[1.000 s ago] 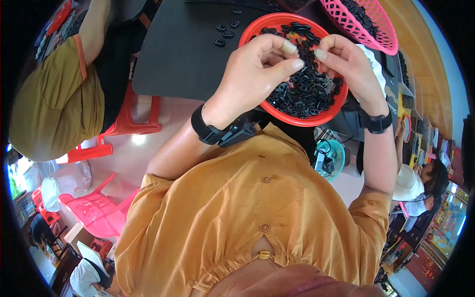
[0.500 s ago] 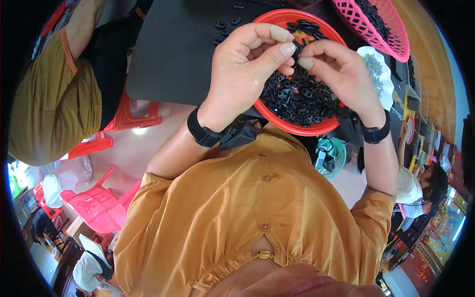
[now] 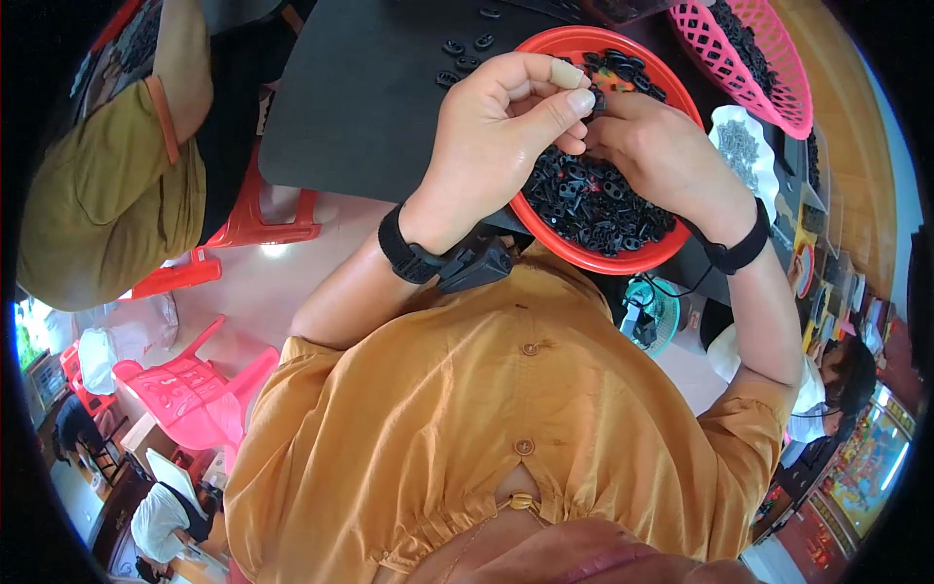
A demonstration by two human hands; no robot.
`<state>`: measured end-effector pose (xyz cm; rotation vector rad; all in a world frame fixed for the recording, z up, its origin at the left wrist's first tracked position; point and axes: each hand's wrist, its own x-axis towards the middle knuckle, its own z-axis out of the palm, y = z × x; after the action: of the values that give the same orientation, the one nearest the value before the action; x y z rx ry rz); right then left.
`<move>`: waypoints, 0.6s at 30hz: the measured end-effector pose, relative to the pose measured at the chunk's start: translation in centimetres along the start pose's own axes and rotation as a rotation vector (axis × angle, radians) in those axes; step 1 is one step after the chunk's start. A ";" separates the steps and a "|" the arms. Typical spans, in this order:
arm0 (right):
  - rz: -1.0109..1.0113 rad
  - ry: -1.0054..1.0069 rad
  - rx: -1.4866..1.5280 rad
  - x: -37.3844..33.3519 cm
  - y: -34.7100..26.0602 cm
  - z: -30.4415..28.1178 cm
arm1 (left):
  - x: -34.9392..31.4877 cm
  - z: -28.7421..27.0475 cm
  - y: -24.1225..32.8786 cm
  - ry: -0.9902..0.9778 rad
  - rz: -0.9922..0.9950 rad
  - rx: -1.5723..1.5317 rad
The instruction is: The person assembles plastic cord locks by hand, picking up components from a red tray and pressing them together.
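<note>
Over a red bowl (image 3: 623, 263), my left hand (image 3: 496, 146) pinches a small black plastic piece (image 3: 596, 103) between thumb and forefinger. A beige wrap covers that forefinger's tip. Just right of it, my right hand (image 3: 666, 156) is lowered toward the bowl, its back facing up and its fingers bent down. Its fingertips are hidden, so whether they hold anything does not show. Many small black plastic parts (image 3: 593, 204) fill the bowl beneath both hands. Several black oval pieces (image 3: 467, 63) lie loose on the dark tabletop (image 3: 370, 117) beyond my left hand.
A white scalloped dish (image 3: 766, 200) of small grey metal bits stands right of the bowl. Beyond it is a pink mesh basket (image 3: 800, 107) with black parts. Another person's arm (image 3: 182, 73) is at the left, near a red stool (image 3: 258, 219). A pink chair (image 3: 199, 394) stands behind.
My right hand has come away from the black piece and turned palm down toward the bowl. My left hand keeps its pinch on the piece. The whole view has shifted slightly.
</note>
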<state>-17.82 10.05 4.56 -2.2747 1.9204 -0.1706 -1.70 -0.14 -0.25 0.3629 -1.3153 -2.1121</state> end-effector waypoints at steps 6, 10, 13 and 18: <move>0.010 -0.019 0.087 -0.6 1.1 1.1 | 0.2 -0.1 -0.4 -0.020 0.023 0.029; 0.063 -0.019 0.020 -0.8 0.7 1.2 | 0.4 -0.2 -0.8 -0.023 0.050 0.039; 0.083 -0.017 0.013 -1.1 0.9 0.9 | 0.5 -0.2 -0.9 -0.030 0.063 0.070; 0.039 -0.027 -0.048 -0.9 0.9 -0.1 | 0.6 -0.2 -1.1 -0.036 0.073 0.112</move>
<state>-18.87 10.78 4.47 -2.2553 1.9739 -0.0895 -2.43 -0.29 -1.23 0.3195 -1.4498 -1.9991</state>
